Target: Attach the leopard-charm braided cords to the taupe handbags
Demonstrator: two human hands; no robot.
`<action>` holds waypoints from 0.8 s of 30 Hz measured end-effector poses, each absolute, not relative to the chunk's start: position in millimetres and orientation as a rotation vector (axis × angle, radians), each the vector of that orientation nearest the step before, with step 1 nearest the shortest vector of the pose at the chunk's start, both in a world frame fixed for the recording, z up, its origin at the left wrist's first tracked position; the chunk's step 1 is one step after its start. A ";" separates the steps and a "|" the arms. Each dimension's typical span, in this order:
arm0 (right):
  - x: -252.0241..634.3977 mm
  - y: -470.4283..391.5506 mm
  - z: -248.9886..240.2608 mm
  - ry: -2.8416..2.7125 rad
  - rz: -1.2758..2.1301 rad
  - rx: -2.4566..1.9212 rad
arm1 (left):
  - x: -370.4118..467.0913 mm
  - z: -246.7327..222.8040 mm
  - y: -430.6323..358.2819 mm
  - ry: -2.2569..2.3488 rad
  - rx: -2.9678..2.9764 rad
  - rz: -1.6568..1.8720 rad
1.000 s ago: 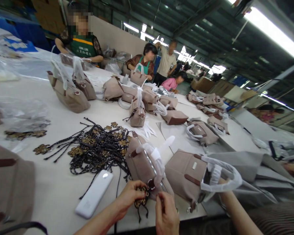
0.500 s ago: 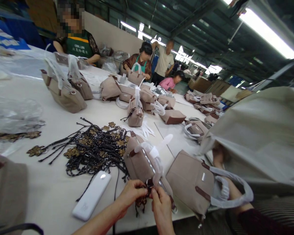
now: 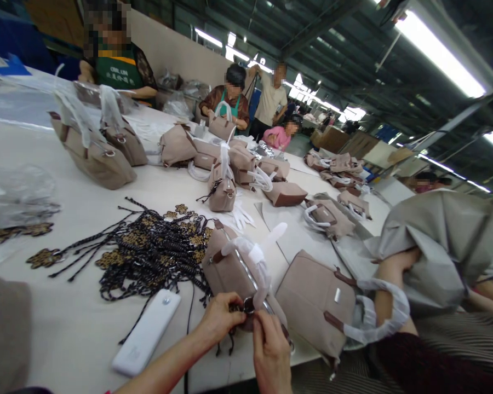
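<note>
At the table's near edge, my left hand [image 3: 224, 316] pinches a dark braided charm [image 3: 231, 340] next to a metal ring. My right hand [image 3: 270, 342] is closed at the same ring [image 3: 248, 304], its fingertips on the strap end of a beige handbag [image 3: 227, 268]. The bag lies tilted, its handle wrapped in white film. Part of the charm is hidden by my left fingers. Left of the bag lies a heap of black braided cords with leopard-print flower charms [image 3: 148, 251]. A white power bank [image 3: 148, 331] rests just below the heap.
A second beige bag [image 3: 316, 301] lies to the right, beside a person's arm [image 3: 388, 295] holding grey sheeting [image 3: 439, 246]. More wrapped bags [image 3: 222, 186] stand further back. Several people work beyond the table [image 3: 82, 219]. Clear plastic [image 3: 16, 194] lies at left.
The view has shifted slightly. Both hands remain at the ring, with the fingers slightly moved. On the right, the grey sheeting has dropped and bunched up, showing more of the other person's arm.
</note>
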State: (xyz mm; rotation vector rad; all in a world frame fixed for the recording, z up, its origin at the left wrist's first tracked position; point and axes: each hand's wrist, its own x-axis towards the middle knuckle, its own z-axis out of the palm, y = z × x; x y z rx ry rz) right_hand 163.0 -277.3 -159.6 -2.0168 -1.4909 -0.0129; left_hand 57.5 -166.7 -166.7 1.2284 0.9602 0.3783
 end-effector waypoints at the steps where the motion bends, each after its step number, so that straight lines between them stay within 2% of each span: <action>1: 164.6 -278.0 -159.6 -1.569 -0.089 -2.025 | 57.5 -166.5 -166.2 0.956 1.221 0.376; 6: 173.3 -274.1 -148.6 -1.828 -0.314 -2.109 | 57.0 -159.1 -163.4 0.946 1.153 0.341; 12: 190.4 -264.3 -134.4 -1.919 -0.271 -1.834 | 55.5 -143.8 -160.0 0.914 1.013 0.308; 24: 198.3 -250.0 -130.5 -2.239 -0.287 -1.715 | 58.0 -137.1 -153.6 0.898 1.060 0.269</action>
